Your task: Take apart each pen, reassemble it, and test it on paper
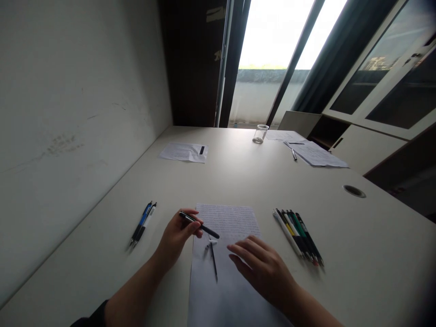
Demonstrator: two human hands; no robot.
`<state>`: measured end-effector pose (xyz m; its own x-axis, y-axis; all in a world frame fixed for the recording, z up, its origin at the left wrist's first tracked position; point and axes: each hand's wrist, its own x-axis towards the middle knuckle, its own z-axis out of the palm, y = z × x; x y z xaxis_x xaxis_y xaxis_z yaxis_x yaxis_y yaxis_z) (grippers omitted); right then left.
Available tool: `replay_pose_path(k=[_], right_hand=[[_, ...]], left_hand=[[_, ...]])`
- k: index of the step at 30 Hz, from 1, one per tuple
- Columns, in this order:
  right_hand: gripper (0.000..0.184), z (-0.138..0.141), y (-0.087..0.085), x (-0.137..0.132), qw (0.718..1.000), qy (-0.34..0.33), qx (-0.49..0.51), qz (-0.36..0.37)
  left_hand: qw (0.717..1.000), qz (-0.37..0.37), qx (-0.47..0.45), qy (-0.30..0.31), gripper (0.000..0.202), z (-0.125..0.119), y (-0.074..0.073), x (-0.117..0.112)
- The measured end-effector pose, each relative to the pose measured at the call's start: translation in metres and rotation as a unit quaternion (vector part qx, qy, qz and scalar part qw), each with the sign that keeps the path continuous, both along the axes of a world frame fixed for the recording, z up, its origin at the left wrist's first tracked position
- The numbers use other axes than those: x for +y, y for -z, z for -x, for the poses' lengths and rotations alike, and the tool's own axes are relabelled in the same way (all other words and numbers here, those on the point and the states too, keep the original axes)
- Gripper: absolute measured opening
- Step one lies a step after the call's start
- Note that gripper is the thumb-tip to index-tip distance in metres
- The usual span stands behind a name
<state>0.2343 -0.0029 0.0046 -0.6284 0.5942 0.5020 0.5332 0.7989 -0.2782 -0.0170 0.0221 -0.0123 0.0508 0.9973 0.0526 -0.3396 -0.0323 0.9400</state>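
My left hand [182, 234] grips a black pen barrel [208, 230] above a sheet of paper [231, 277] that carries lines of writing on its upper part. Below the barrel, a thin dark pen refill [214, 261] lies on the sheet. Beside the refill's upper end sits a small metallic pen tip piece [206, 248], too small to make out fully. Over the right side of the sheet hovers my right hand [260, 265], its fingers stretched out and apart from the barrel, with nothing seen in them.
Two pens [143, 225] lie to the left, and a row of several pens [299, 238] to the right. Farther back are a paper sheet [182, 153], a glass [260, 134], a paper stack [318, 153] and a pen [294, 155]. A round hole [354, 191] is in the table [235, 181].
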Motion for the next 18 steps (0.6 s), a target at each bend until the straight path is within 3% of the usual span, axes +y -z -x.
replay_pose_path(k=[3, 7, 12, 18], right_hand=[[0.026, 0.003, 0.004, 0.001, 0.997, 0.051, 0.045, 0.025], [0.033, 0.006, 0.011, 0.002, 0.993, 0.066, 0.067, 0.069], [0.024, 0.007, 0.011, 0.007, 0.993, 0.07, 0.062, 0.07], [0.011, 0.02, 0.006, 0.019, 0.993, 0.061, -0.016, 0.096]], left_hand=[[0.999, 0.013, -0.019, 0.035, 0.022, -0.003, -0.003, -0.004], [0.998, 0.013, -0.027, 0.054, 0.018, -0.004, -0.008, -0.007], [0.998, 0.014, -0.034, 0.046, 0.019, -0.005, -0.008, -0.006], [0.998, 0.011, -0.069, -0.007, 0.021, -0.006, -0.008, -0.001]])
